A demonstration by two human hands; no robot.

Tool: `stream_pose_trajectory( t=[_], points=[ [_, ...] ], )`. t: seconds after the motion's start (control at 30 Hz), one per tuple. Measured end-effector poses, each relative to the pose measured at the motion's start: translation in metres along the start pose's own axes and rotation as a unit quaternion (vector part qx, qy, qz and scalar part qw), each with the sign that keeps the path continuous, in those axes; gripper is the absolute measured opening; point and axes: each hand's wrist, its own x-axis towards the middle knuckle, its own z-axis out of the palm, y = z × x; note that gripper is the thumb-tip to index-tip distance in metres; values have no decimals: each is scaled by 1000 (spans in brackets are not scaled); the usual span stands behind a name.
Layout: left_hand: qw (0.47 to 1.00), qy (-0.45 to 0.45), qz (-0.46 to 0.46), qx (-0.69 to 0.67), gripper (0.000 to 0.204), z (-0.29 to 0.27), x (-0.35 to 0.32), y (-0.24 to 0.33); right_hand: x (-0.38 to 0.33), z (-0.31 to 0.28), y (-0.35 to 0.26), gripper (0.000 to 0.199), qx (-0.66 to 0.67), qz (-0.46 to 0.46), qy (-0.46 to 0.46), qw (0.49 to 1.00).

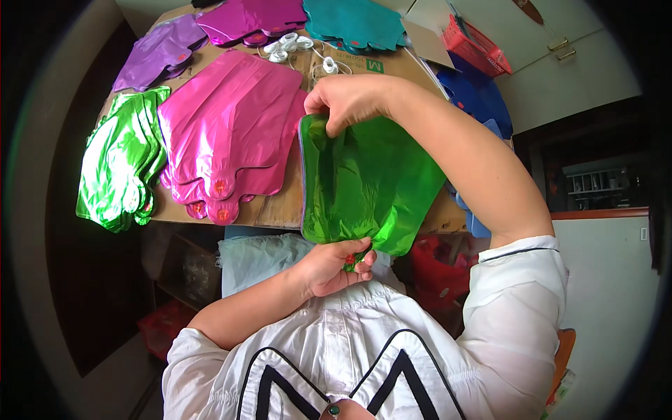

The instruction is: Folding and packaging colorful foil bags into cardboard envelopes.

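Note:
A flat, shiny green foil balloon (392, 175) hangs over the near edge of the table in front of me. My left hand (334, 269) is closed on its narrow neck at the lower end, close to my waist, where a small red mark shows between the fingers. My right hand (353, 101) reaches over the top of the sheet, its fingers bent down and pinching the foil near the upper left corner. Some of the right fingertips are hidden behind the palm and foil.
Left of the sheet lie stacks of pink foil balloons (231, 119) and light green ones (119, 161). Purple (157, 52), magenta (245, 17) and teal stacks (353, 24) line the far side, near white ribbon rolls (287, 45). A red basket (476, 45) stands far right, above blue foil (476, 94).

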Motion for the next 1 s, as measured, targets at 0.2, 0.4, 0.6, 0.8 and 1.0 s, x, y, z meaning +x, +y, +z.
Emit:
stream_pose_trajectory(
  t=[0.2, 0.4, 0.6, 0.8, 1.0],
  points=[
    [998, -57, -10, -28, 12, -14, 5, -1, -14, 5, 13, 27, 122, -50, 31, 991],
    [1000, 1, -8, 16, 30, 4, 1, 3, -20, -16, -20, 32, -52, -63, -21, 996],
    [1000, -8, -13, 7, 28, 0, 1, 5, -21, 5, -33, 23, -279, -119, 53, 951],
    [1000, -8, -17, 10, 27, 1, 1, 6, -29, 34, -8, 15, -417, -240, 153, 863],
    [1000, -8, -11, 2, 25, 0, 3, 6, -23, 44, 3, 5, -465, -328, 222, 792]
  ],
)
